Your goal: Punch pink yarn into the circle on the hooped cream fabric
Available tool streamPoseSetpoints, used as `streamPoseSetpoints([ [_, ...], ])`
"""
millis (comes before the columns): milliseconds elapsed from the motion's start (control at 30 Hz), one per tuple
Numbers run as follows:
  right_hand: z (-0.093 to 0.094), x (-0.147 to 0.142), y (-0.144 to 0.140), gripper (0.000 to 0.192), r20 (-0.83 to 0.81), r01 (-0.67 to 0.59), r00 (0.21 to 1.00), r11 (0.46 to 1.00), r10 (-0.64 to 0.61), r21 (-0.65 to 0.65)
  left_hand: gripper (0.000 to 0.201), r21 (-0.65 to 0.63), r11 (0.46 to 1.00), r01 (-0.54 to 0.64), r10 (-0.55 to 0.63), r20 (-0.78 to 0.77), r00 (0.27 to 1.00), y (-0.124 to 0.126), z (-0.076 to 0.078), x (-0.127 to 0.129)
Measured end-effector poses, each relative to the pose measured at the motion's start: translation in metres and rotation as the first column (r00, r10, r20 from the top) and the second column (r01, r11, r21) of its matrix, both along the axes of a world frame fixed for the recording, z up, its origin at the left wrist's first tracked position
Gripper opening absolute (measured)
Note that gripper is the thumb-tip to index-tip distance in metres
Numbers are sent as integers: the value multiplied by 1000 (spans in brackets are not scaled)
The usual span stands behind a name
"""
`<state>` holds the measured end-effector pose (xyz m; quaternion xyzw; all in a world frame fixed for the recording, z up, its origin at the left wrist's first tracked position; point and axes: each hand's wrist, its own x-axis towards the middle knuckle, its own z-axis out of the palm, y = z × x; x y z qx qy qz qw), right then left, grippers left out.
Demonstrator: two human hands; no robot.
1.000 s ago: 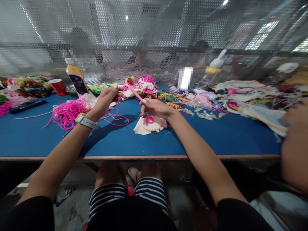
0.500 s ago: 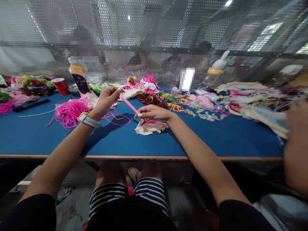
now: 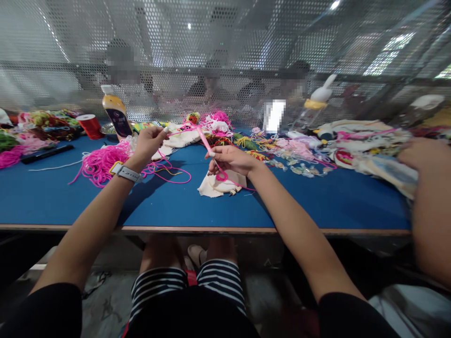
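Note:
My right hand (image 3: 234, 160) is closed around a pink punch needle (image 3: 204, 141), its upper end tilted away from me and a thin metal tip pointing down. Pink yarn runs from the punch needle's top to my left hand (image 3: 150, 141), where thumb and fingers pinch it. Below my right hand lies an embroidery hoop (image 3: 230, 186) with off-white cloth (image 3: 208, 186), on the table. A pink loop of yarn (image 3: 221, 176) shows over the cloth. Beside my left wrist sits a loose heap of bright pink yarn (image 3: 102, 164).
On the blue table (image 3: 169, 206) stand a yellow-and-dark bottle (image 3: 116, 112) and a red spool (image 3: 90, 127). Coloured yarn (image 3: 289, 148) and wrapped sweets (image 3: 303, 169) lie to the right. Another person's arm (image 3: 430, 188) reaches in there. Perforated metal mesh (image 3: 169, 42) rises behind.
The punch needle has swung more upright, its top moving right, away from my left hand. My left hand has shifted slightly left, and a yarn strand now stretches between them.

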<state>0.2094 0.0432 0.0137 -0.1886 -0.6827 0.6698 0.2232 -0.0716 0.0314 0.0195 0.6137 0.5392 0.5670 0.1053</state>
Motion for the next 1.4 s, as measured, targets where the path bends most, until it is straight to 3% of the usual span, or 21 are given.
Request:
streamPoseSetpoints([
  [300,3,6,2,29,52,15,999,999,-17,41,15,72,976,-205,213,-126,969,4,3,-34],
  [533,5,6,2,30,72,33,997,999,-36,41,29,38,943,-330,329,-241,913,-1,8,-55],
  [900,5,8,2,35,85,-1,996,999,-3,46,28,140,880,-454,469,-412,781,-17,15,-76],
  [1400,6,11,5,28,140,-24,990,997,13,80,28,151,779,-608,612,-394,686,-24,19,-94],
])
